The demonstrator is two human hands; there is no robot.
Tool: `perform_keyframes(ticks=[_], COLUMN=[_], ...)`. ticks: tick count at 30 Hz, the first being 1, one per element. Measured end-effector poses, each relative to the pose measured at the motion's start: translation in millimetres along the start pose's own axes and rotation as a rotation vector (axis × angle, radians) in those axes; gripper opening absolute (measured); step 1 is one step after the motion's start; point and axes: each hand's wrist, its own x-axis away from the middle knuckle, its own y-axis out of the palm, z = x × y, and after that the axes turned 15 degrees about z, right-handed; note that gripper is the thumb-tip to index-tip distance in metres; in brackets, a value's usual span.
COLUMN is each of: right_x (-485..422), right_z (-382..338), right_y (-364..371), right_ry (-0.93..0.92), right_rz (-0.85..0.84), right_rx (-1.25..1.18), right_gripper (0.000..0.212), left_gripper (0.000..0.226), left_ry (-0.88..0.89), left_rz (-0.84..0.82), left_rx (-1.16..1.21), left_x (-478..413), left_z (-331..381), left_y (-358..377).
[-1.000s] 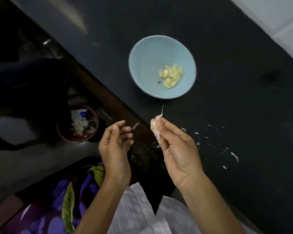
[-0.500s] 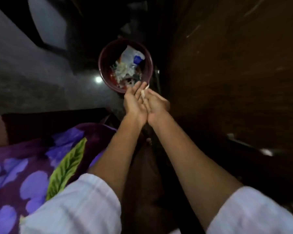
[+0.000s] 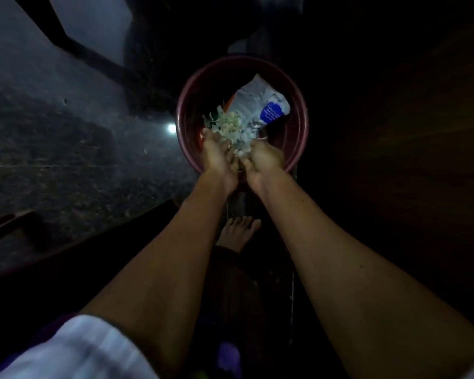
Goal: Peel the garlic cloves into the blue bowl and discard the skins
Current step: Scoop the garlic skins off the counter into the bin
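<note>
Left fingers (image 3: 210, 138) stretched out fairly straight and close together, tips over the near inner edge of the red bin (image 3: 185, 105). Right fingers (image 3: 253, 149) bunched and curled downward, way too blurry to say whether pinching anything. Some pale flaky stuff (image 3: 241, 152) right between the two sets of fingers. Could be garlic skin, honestly can't tell skin from clove at this blur. Left hand (image 3: 219, 162) and right hand (image 3: 266, 160) side by side, nearly touching, both above the near side of the bin.

Inside the bin: a heap of pale scraps (image 3: 227, 123) just beyond the left fingertips, plus a crumpled white packet (image 3: 257, 102) with a blue label, over toward the far right wall.

Bare forearms running back toward the camera, white sleeve (image 3: 74, 348) at the lower left. Bare foot (image 3: 238, 232) down between the arms, near the bin. Dark speckled floor (image 3: 66, 160) off to the left, with a bright spot of light (image 3: 171, 128) just beside the bin rim. Pretty much black over on the right.
</note>
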Motion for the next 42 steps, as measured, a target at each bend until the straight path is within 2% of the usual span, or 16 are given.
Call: perform_keyframes(ticks=[4, 8, 11, 16, 20, 24, 27, 29, 31, 34, 36, 37, 40, 42], right_x=[-16, -23, -25, -25, -34, -33, -29, -29, -27, -30, -30, -28, -12, -6], right_z=[7, 11, 12, 9, 9, 10, 7, 6, 6, 5, 2, 0, -6, -7], right_y=[-3, -11, -10, -13, -18, -21, -22, -21, -20, -23, -26, -29, -44, -57], right_ry=[-0.115, -0.335, -0.351, -0.427, -0.638, -0.834, -0.87, -0.862, -0.869, -0.812, -0.693, -0.582, -0.126, 0.033], right_rz=[0.052, 0.136, 0.105, 0.03, 0.115, 0.09, 0.05, 0.083, 0.115, 0.114, 0.01, -0.038, -0.254, -0.351], right_rx=[0.156, 0.259, 0.323, 0.458, 0.529, 0.658, 0.776, 0.758, 0.763, 0.783, 0.746, 0.677, 0.25, 0.072], right_gripper=[0.025, 0.02, 0.019, 0.03, 0.023, 0.015, 0.014, 0.01, 0.017, 0.018, 0.014, 0.022, 0.04, 0.066], left_gripper=[0.059, 0.056, 0.052, 0.05, 0.052, 0.049, 0.045, 0.047, 0.049, 0.051, 0.054, 0.056, 0.062, 0.064], left_ry=[-0.008, 0.02, 0.058, 0.091, 0.097, 0.115, 0.159, 0.164, 0.152, 0.132, 0.12, 0.112, 0.078, 0.062], left_rz=[0.012, 0.014, 0.035, 0.04, 0.029, 0.006, 0.019, 0.001, -0.022, -0.028, -0.026, -0.025, -0.023, -0.028], left_rx=[0.03, 0.014, -0.014, -0.017, -0.028, -0.069, -0.112, -0.107, -0.087, -0.059, -0.023, -0.001, 0.052, 0.064], left_x=[-15, -20, -15, -8, -2, 6, 9, 8, 8, 13, 17, 19, 26, 36], left_z=[-8, -15, -17, -16, -17, -16, -16, -19, -22, -22, -22, -22, -22, -23], left_y=[-2, -6, -8, -11, -13, -15, -15, -17, -19, -20, -21, -22, -26, -31])
